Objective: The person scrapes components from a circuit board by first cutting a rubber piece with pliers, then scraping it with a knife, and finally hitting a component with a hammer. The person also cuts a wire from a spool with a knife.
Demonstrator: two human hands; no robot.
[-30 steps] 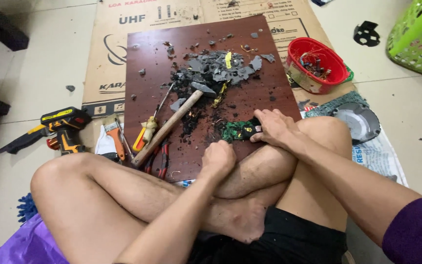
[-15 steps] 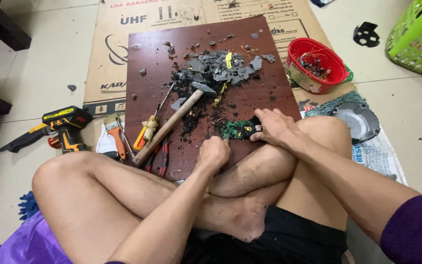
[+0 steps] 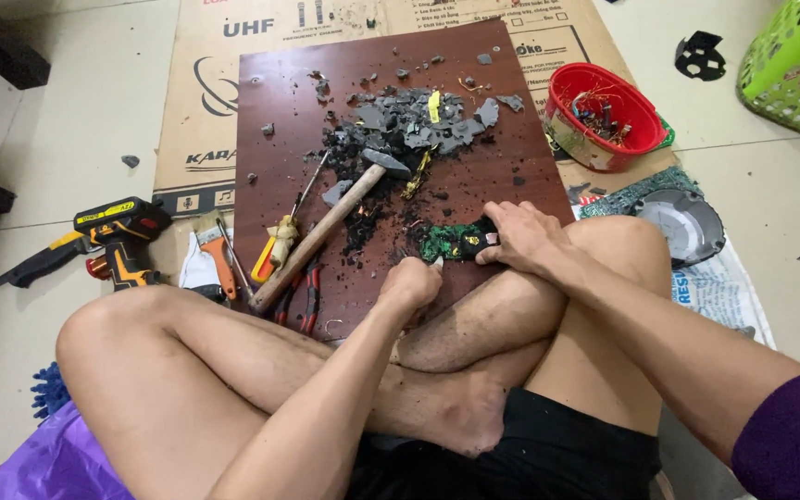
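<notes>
Gripping the green circuit board (image 3: 454, 241), right hand (image 3: 522, 237); left hand (image 3: 409, 282) fisted beside it.

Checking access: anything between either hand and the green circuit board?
Nothing visible. The right hand already presses on the green circuit board at its right end; the left hand is closed at its near edge, no debris between.
</notes>
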